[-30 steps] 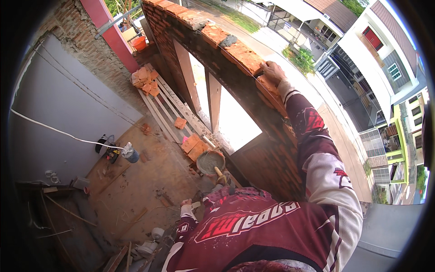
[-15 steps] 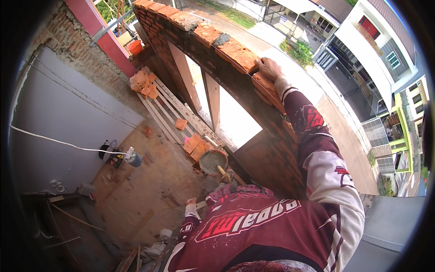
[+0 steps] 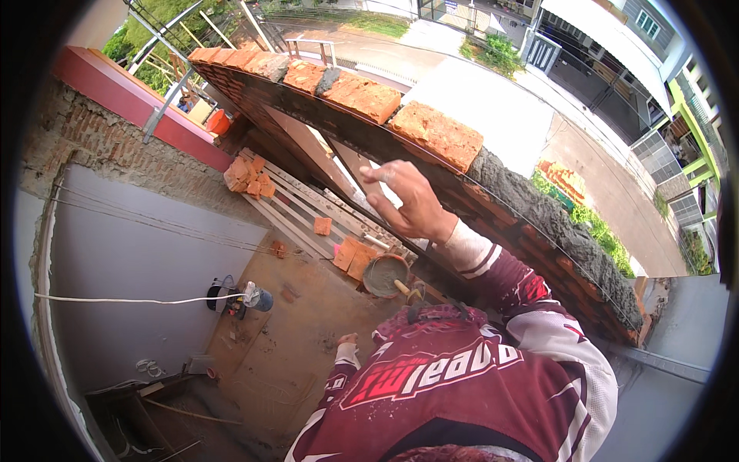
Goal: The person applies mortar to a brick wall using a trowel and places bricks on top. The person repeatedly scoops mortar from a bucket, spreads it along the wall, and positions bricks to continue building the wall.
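A row of orange bricks (image 3: pixel 362 94) runs along the top of the wall. The brick at its near end (image 3: pixel 436 135) sits by a taut string, and grey mortar (image 3: pixel 550 208) covers the wall top beyond it to the right. My right hand (image 3: pixel 412 202) hovers on the inner side of the wall, below that brick and apart from it, thumb and fingers spread with nothing held. Lower down, by my left side, my left hand (image 3: pixel 349 339) looks curled closed; no held thing shows. A bucket of mortar (image 3: pixel 385 275) with a wooden handle (image 3: pixel 402 287) beside it stands ahead of me.
Loose bricks (image 3: pixel 356 256) lie by the bucket, and more bricks (image 3: pixel 248 175) are piled on the slatted planks (image 3: pixel 296 219). A blue bucket (image 3: pixel 260 299) stands on the dusty floor, with a white cable strung nearby. Outside the wall are a street and more bricks (image 3: pixel 562 183).
My right hand has let go of the brick on the wall top and pulled back to the inner side. The view has swung, showing more of the mortar bed at right.
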The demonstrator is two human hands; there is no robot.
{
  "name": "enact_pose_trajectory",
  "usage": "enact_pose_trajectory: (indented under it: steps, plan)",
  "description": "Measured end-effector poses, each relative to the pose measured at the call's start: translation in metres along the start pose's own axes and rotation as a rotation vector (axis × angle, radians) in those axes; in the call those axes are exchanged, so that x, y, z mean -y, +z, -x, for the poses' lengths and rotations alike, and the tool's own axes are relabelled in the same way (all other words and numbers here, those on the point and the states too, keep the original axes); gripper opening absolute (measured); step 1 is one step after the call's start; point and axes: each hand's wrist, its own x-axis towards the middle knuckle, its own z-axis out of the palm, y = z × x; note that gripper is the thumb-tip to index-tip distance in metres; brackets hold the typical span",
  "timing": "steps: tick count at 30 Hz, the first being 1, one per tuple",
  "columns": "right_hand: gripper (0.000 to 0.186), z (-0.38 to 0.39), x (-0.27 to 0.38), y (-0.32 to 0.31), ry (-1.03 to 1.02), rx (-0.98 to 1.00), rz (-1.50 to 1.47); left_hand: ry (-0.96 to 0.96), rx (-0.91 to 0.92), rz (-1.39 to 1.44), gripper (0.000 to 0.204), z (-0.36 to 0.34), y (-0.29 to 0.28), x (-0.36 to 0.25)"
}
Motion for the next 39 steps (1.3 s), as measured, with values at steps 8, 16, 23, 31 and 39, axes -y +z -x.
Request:
enact_pose_trajectory:
  steps: [8,16,23,31,39]
  plan:
    - [0.07,0.381,-0.013,-0.015,1.251,0.869,0.059,0.047,-0.067,-0.35,0.039,0.027,0.002,-0.061]
    - [0.052,0.795,0.0,-0.017,1.82,0.721,0.263,0.205,0.021,-0.625,0.043,0.125,0.021,-0.117]
    - [0.047,0.823,0.035,0.0,1.646,0.936,0.252,0.211,0.145,-0.702,0.047,0.195,0.086,-0.116]
    - [0.046,0.724,0.029,-0.009,1.972,0.234,-0.234,0.206,0.142,-0.768,0.048,0.235,0.102,-0.106]
    - [0.039,0.745,0.023,-0.036,1.961,0.462,-0.17,0.159,0.071,-0.759,0.05,0.244,0.073,-0.062]
